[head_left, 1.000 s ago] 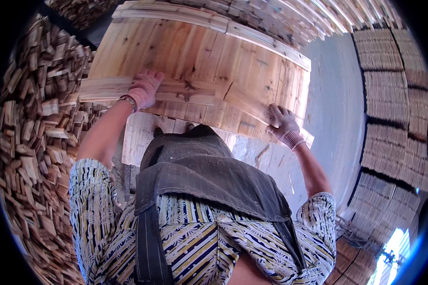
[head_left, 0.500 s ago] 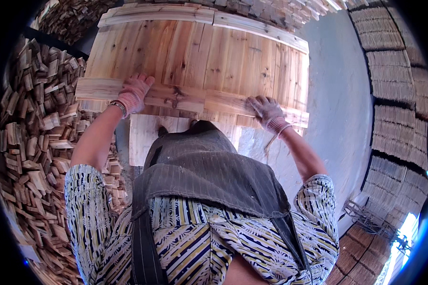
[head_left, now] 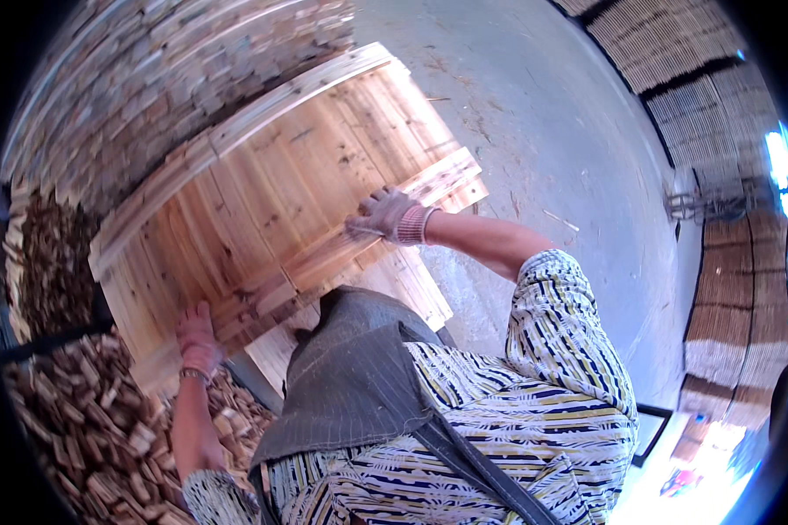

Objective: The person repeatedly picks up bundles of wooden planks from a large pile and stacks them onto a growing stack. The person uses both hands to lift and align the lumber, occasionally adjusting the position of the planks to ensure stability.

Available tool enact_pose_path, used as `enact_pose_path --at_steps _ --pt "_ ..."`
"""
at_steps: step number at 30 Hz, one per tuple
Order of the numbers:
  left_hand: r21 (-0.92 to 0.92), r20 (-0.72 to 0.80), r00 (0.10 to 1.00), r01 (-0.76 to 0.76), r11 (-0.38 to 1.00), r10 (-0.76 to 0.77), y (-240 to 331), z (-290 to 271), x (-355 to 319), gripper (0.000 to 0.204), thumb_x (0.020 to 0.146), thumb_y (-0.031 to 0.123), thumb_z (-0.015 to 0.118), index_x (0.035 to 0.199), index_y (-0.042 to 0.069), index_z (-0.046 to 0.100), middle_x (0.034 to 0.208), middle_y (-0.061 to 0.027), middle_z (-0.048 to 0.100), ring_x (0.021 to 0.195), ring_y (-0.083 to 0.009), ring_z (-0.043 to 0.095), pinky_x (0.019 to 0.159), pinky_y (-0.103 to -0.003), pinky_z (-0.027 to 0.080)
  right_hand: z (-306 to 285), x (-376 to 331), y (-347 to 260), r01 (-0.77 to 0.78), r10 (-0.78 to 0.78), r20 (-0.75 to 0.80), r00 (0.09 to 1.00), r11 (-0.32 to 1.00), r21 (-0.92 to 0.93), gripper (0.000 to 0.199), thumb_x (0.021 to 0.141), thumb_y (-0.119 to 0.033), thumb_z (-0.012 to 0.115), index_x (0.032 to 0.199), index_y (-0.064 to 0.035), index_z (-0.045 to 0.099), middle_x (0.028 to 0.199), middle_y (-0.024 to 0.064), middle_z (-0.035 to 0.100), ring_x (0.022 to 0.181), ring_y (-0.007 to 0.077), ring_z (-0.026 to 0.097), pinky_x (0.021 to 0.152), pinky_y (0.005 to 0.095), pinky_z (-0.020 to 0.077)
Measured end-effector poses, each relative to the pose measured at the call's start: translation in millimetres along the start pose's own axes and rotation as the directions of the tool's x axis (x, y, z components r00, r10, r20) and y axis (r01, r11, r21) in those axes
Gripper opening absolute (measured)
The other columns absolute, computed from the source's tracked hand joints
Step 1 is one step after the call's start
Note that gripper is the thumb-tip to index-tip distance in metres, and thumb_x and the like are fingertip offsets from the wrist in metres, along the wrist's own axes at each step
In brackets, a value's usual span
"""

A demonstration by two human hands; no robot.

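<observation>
A wide panel of pale wooden boards (head_left: 263, 184) lies in front of me, slanting up to the right in the head view. One strip runs along its far edge and another along its near edge. My left hand (head_left: 199, 339), in a pinkish knit glove, rests on the near strip toward the left end, fingers stretched out. Farther right, my right hand (head_left: 390, 217), gloved too, lies over the near strip (head_left: 324, 254) with its fingers apart. Lighter boards (head_left: 411, 284) show under the panel, partly hidden by my dark apron (head_left: 350, 376).
Loose short wood pieces (head_left: 105, 437) are heaped at the lower left. A tall stack of wood (head_left: 175, 79) rises beyond the panel. Bundled slats (head_left: 665, 39) line the right side, across a grey floor (head_left: 543, 131) with scattered debris. Bright light enters at lower right.
The view has swung to the right, so the panel now appears tilted and farther left. Both hands remain on its near strip; whether the panel itself moved I cannot tell.
</observation>
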State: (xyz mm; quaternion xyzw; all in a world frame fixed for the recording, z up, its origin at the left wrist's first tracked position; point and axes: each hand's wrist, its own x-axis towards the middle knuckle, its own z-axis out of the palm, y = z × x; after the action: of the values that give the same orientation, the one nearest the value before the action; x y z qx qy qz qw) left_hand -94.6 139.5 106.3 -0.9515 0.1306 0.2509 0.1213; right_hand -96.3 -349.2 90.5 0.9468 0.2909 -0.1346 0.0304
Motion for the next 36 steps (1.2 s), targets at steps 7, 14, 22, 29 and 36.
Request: enact_pose_path --at_steps 7,14,22,29,36 --pt "0.009 -0.063 0.998 0.022 1.000 -0.021 -6 11 -1 0.098 0.053 0.044 0.091 0.133 0.012 0.044 0.131 -0.0165 0.051 0.124 -0.0344 0.050 0.106 -0.047 0.041 6 -1 -11 -0.027 0.027 -0.019 0.999 1.000 0.008 0.036 0.097 -0.031 0.049 0.132 -0.0374 0.055 0.112 0.0076 0.062 0.103 0.0301 0.063 0.081 0.0449 0.0512" --pt "0.015 -0.112 0.993 -0.023 1.000 0.024 -20 31 -9 0.077 0.062 0.029 0.083 0.128 0.011 0.049 0.127 -0.0162 0.054 0.120 -0.0351 0.053 0.101 -0.046 0.043 -12 -10 -20 0.070 -0.060 -0.106 0.993 0.994 0.090 0.049 0.085 -0.029 0.067 0.133 -0.0296 0.056 0.113 0.0087 0.061 0.105 0.0326 0.061 0.086 0.0468 0.0497" --pt "-0.044 -0.045 0.998 -0.034 0.998 0.032 -14 10 -20 0.055 0.072 0.012 0.068 0.125 0.014 0.053 0.124 -0.0146 0.056 0.116 -0.0334 0.054 0.093 -0.048 0.046 -85 76 -1 -0.123 0.119 0.035 0.992 0.983 0.136 0.059 0.087 -0.036 0.073 0.139 -0.0164 0.055 0.138 0.0104 0.057 0.127 0.0326 0.055 0.105 0.0456 0.0462" --pt "-0.029 -0.076 0.996 -0.037 0.999 0.035 -15 8 -19 0.057 0.073 0.019 0.068 0.127 0.013 0.053 0.124 -0.0125 0.059 0.120 -0.0309 0.054 0.099 -0.047 0.041 -121 249 7 -0.226 0.237 -0.119 0.964 0.969 0.099 0.076 0.084 -0.037 0.077 0.147 -0.0132 0.042 0.146 0.0145 0.048 0.128 0.0377 0.053 0.103 0.0493 0.0472" --pt "-0.111 -0.172 0.984 -0.061 0.992 0.041 -20 21 -21 0.044 0.080 0.023 0.063 0.123 0.016 0.056 0.122 -0.0123 0.060 0.115 -0.0308 0.057 0.095 -0.048 0.043 -133 367 -64 0.074 -0.087 -0.291 0.953 0.996 -0.055 0.077 0.079 -0.042 0.079 0.142 -0.0167 0.043 0.133 0.0143 0.054 0.126 0.0357 0.054 0.099 0.0522 0.0472"
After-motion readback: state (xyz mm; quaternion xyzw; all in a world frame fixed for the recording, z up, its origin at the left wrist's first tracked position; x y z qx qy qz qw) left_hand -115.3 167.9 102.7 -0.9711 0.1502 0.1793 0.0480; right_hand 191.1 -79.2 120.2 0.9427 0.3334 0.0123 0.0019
